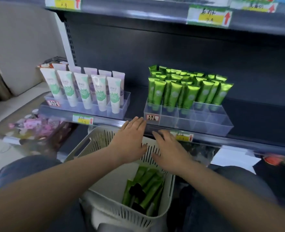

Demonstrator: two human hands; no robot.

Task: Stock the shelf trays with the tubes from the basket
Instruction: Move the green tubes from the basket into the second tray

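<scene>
Tubes (145, 190), green, lie at the right side of the white basket (94, 144); more stand in the clear tray (205, 123) on the shelf (136, 104). Left hand (131, 141) and right hand (170, 153), flat-fingered and empty, hover over the basket's far rim.

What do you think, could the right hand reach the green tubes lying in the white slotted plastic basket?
Probably yes: the right hand hovers open above the white slotted plastic basket, and the green tubes lie uncovered just below it.
</scene>
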